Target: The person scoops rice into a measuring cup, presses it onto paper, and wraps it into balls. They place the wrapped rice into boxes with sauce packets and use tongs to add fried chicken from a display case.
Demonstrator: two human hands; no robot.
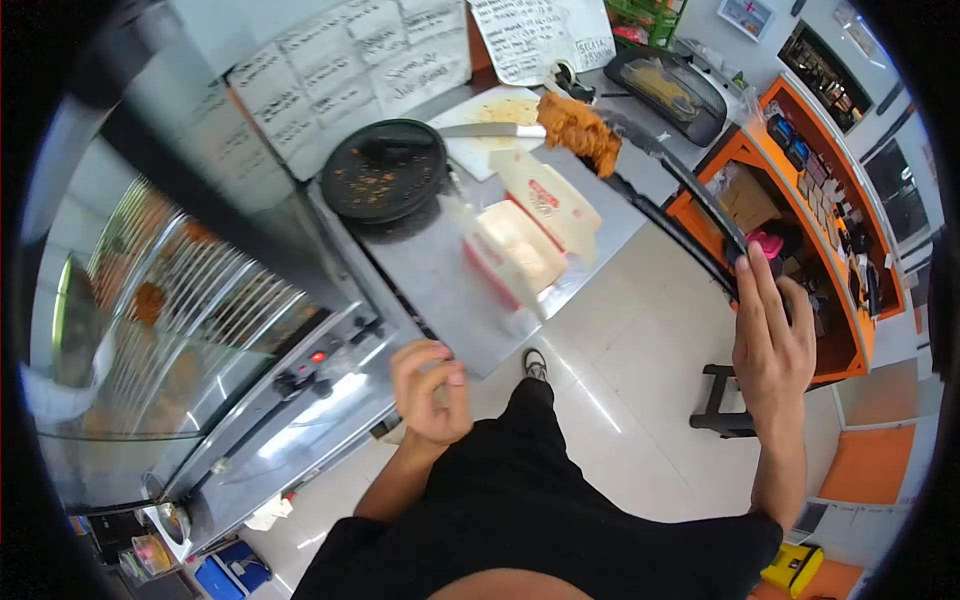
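My right hand (773, 335) is closed around the handles of long black tongs (680, 232). Between the tong tips is a piece of fried chicken (580, 135), held above the steel counter near a knife and cutting board. My left hand (430, 395) is off the counter's front edge, its fingers loosely bent and apart, with nothing visible in it. Between the hands, an open paper food box (520, 240) stands on the counter with its flaps up and something pale inside, partly blurred.
A round black lid with crumbs (385, 172) lies behind the box. A knife (490, 130) rests on a cutting board (465, 155). The glass warming cabinet (150, 370) with wire racks is at left. A black stool (725, 405) and orange shelving (690, 215) stand at right.
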